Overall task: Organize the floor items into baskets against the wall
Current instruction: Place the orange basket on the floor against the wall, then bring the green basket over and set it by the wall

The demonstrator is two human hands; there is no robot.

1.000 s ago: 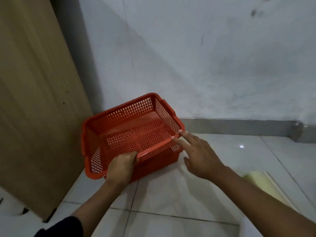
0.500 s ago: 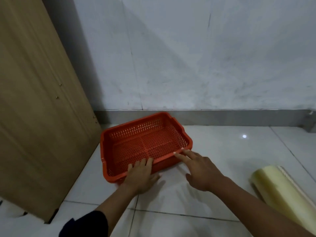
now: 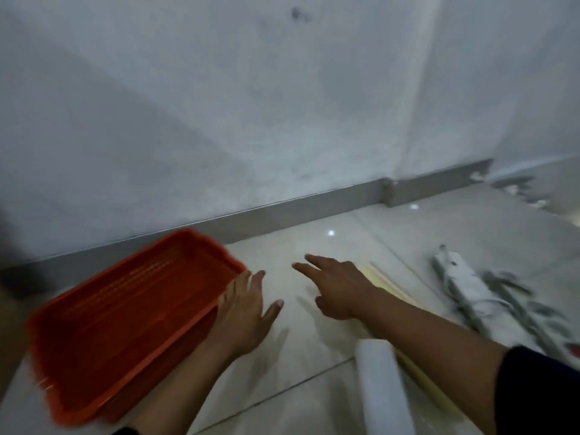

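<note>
An empty red mesh basket (image 3: 125,312) lies flat on the tiled floor near the wall, blurred by camera motion. My left hand (image 3: 248,312) rests flat, fingers spread, against the basket's right side. My right hand (image 3: 337,287) hovers over the floor to the right of the basket, fingers apart and holding nothing. A pale yellow roll (image 3: 417,368) lies under my right forearm, and a white roll (image 3: 381,387) lies near the bottom edge.
A white power strip with grey cables (image 3: 464,281) lies on the floor at the right. A grey skirting (image 3: 282,215) runs along the white wall, which turns a corner at the right. Bare tiles lie between the basket and the power strip.
The view has swung to the right, bringing the power strip and white roll into sight. Both hands have come off the basket's front rim; the right hand has moved away to the right.
</note>
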